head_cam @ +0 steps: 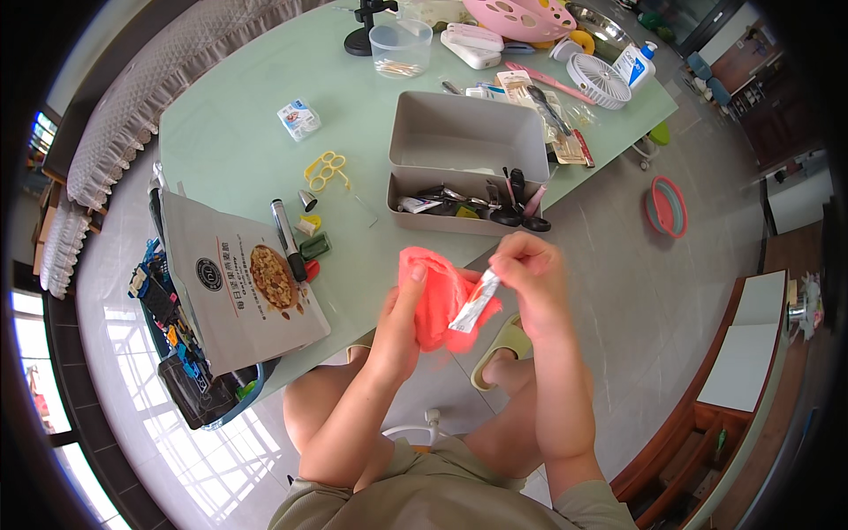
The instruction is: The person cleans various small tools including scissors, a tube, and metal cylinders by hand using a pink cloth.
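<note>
My left hand [401, 318] grips a fluffy coral-red cloth [434, 298] over my lap, its thumb on top of the fabric. Between the fingertips of my right hand [533, 271] is the upper end of a small white tube or sachet [476, 303], whose lower end lies against the cloth. Just beyond both hands, at the table's edge, stands a grey plastic box [450, 224] filled with scissors, brushes and small tubes. A second, bare-bottomed grey box [467, 132] adjoins it on the far side.
On the glass table [232, 132] at left are an oat cereal bag [225, 291], a black marker [288, 238], yellow scissors [326, 171] and a small box [299, 119]. Farther back stand a clear tub [401, 50], a white fan [599, 81] and a pump bottle [636, 66]. A basket [255, 397] sits lower left.
</note>
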### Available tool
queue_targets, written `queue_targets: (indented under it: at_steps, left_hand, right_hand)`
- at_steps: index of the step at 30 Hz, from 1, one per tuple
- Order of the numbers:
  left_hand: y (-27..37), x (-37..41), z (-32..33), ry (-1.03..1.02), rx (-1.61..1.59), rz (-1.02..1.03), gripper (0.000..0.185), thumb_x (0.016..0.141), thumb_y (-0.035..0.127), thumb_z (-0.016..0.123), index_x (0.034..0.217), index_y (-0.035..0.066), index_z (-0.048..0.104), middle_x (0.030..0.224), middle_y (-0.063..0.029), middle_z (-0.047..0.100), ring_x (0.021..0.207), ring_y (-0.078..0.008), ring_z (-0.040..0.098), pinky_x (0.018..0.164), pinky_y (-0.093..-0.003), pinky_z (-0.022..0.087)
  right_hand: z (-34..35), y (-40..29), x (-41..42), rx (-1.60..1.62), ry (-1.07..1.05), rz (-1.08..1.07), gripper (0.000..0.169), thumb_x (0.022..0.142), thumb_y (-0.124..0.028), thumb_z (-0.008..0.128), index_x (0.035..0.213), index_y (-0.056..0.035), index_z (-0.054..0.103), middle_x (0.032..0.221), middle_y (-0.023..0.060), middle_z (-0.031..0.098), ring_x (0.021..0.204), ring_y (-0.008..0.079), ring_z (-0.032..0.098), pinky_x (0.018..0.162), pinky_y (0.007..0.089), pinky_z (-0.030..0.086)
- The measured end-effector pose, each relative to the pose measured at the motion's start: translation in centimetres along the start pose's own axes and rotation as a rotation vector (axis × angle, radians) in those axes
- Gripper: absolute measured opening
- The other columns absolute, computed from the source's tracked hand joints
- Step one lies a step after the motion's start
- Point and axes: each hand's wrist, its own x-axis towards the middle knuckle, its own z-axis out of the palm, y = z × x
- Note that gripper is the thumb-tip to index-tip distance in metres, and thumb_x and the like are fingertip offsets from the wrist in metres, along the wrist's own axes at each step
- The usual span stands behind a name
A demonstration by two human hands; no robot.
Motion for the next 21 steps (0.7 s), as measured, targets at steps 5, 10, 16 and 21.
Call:
queue_targets:
  at_steps: [5, 10, 16, 21]
  left_hand:
    - [-0.76, 0.13, -0.4, 0.045, 0.069, -0.06, 0.044, 0.089, 0.04, 0.039, 0.096, 0.0, 0.053, 0.086, -0.0043, 0.057, 0.076, -0.0081, 0.052, 0.067, -0.0225, 0.042]
    - [-0.81, 0.06, -0.36, -0.047, 0.274, -0.033, 0.038, 0.089, 0.036, 0.041, 0.097, 0.001, 0.053, 0.085, -0.0025, 0.056, 0.075, -0.0062, 0.05, 0.066, -0.022, 0.042]
    - [-0.7, -0.08, 0.0, -0.014, 0.021, -0.111, 0.043, 0.09, 0.04, 0.036, 0.104, 0.001, 0.049, 0.097, -0.0051, 0.054, 0.089, -0.0112, 0.051, 0.08, -0.0271, 0.04]
    - [-0.96, 0.4, -0.45, -0.007, -0.231, -0.083, 0.05, 0.091, 0.04, 0.029, 0.12, 0.001, 0.036, 0.118, -0.0082, 0.046, 0.108, -0.0168, 0.044, 0.094, -0.032, 0.033]
  right_hand:
    - [0.97, 0.45, -0.02, -0.292, 0.042, -0.004, 0.011, 0.069, -0.007, 0.069, 0.066, -0.0017, 0.06, 0.056, -0.0048, 0.051, 0.051, -0.0006, 0.041, 0.046, 0.015, 0.033]
    - [0.74, 0.8, 0.19, -0.209, 0.02, 0.036, 0.011, 0.07, -0.008, 0.069, 0.069, -0.0007, 0.06, 0.057, -0.0038, 0.052, 0.051, -0.0001, 0.042, 0.046, 0.0151, 0.034]
    - [0.62, 0.38, 0.11, -0.12, -0.003, 0.124, 0.008, 0.072, -0.004, 0.065, 0.072, -0.0006, 0.058, 0.065, 0.0014, 0.057, 0.058, 0.004, 0.049, 0.053, 0.0184, 0.039]
    - [0.79, 0.39, 0.31, -0.11, 0.007, 0.074, 0.008, 0.072, -0.004, 0.065, 0.072, -0.0008, 0.058, 0.064, 0.0007, 0.056, 0.058, 0.0037, 0.049, 0.053, 0.0186, 0.039]
